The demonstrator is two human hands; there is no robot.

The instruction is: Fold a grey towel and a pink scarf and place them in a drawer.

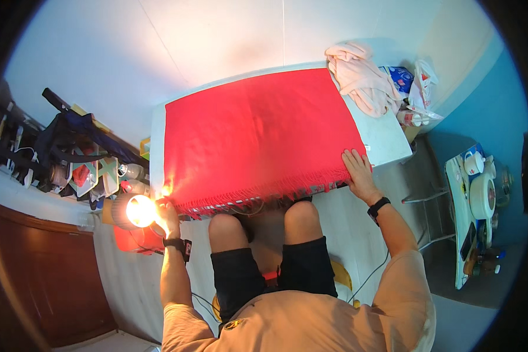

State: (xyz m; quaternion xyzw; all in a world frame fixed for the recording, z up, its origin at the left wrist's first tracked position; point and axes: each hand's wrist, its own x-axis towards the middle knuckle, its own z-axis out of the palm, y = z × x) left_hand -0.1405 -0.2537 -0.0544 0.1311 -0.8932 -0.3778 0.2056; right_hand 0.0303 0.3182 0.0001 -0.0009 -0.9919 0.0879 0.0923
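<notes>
A red fringed cloth [255, 136] lies spread over a pale table [385, 141], its fringe hanging over the edge nearest me. My right hand [358, 171] rests flat, fingers extended, on the cloth's near right corner. At the near left corner, my left hand [167, 215] touches the cloth beside a glowing lamp [141, 211]. Glare covers part of that hand, so whether its fingers pinch the cloth cannot be told. Soft creases run across the cloth's middle.
A crumpled pale pink cloth [361, 79], a white plastic bag [423, 83] and a blue package [398, 80] sit at the back right. Left stands a cluttered shelf with plastic bottles [134, 170]. Right, a small table [460, 215] holds a white pot [474, 163]. Cables cross the floor.
</notes>
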